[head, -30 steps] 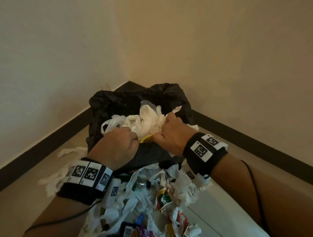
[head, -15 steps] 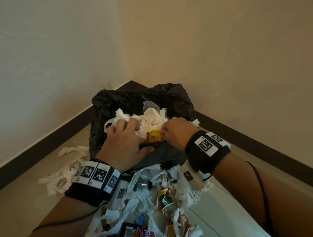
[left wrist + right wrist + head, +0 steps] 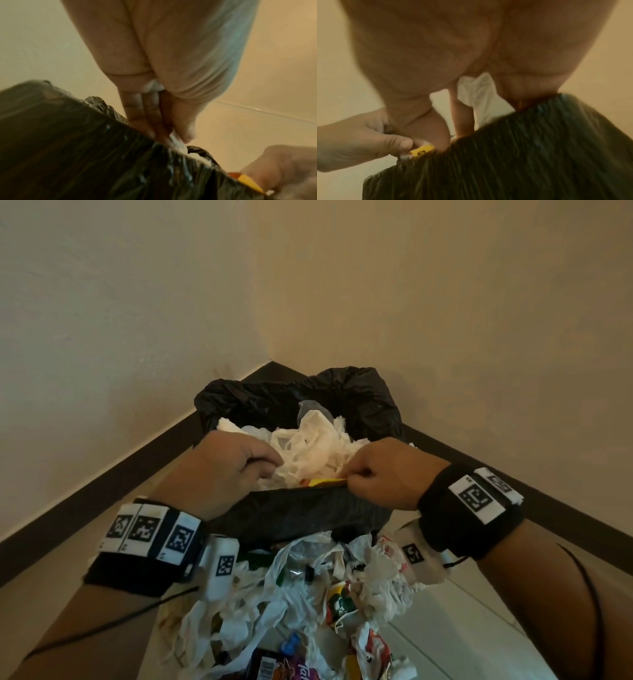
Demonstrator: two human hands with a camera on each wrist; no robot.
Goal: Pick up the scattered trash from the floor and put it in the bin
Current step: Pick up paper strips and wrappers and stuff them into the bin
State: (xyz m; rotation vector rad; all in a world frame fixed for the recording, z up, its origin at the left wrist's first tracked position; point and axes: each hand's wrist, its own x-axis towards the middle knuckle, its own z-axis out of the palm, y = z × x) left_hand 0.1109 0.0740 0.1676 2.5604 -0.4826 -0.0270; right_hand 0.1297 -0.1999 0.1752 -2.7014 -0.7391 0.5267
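1. Standing in the corner where two walls meet, the bin [image 3: 301, 405] is lined with a black bag [image 3: 308, 515] and is filled with crumpled white tissue [image 3: 308, 446] up to its rim.
2. Scattered trash [image 3: 308, 594] is seen piled on the floor [image 3: 462, 611] just in front of the bin: white plastic bags, torn paper and coloured wrappers, touching the front of the black bag.
3. The left hand [image 3: 236, 463] is held over the near left part of the rim. Its fingers [image 3: 137, 115] are pressed together and curled down, and a scrap of white tissue is pinched between them and the thumb at the edge of the bag, as shown in the left wrist view.
4. The right hand [image 3: 383, 474] is held over the near right part of the rim. Its fingers [image 3: 464, 119] are curled, with a piece of white tissue caught inside the palm.
5. A yellow wrapper [image 3: 325, 482] lies at the near rim, between the two hands, and is touched by the thumb of the right hand; which hand pinches it cannot be told.
6. Black wristbands [image 3: 469, 515] with printed markers are worn on both wrists.
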